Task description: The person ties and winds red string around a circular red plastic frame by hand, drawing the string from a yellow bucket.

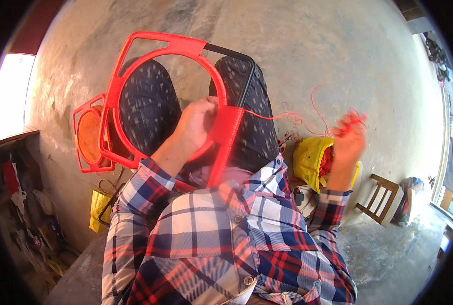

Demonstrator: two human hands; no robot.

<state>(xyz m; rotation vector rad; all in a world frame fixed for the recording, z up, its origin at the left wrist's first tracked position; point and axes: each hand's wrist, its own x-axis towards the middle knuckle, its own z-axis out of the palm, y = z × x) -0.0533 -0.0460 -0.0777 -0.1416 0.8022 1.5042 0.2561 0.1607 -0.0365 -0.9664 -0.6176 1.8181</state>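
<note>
Most of the frame [170,48] resting on the person's lap is already wound in red plastic cord [267,116] — the inner ring, the left side and the top-left bar are all covered. One stretch stands out as bare: the black bar [236,53] running along the top right and down the right edge. Judging by that, the wrapping looks well past halfway, with the right-hand side left to cover.

The left hand [198,122] is closed around the ring where a thick band of fresh wraps [225,133] sits. The right hand [349,137] is held out to the side, fingers pinched together on the loose end of the cord, which runs taut from the wraps across to it — some curly slack hangs between.

A second, smaller frame [86,134], fully covered, lies on the floor just beside the left knee. A yellow bag [310,160] with red material in it sits below the right hand.
</note>
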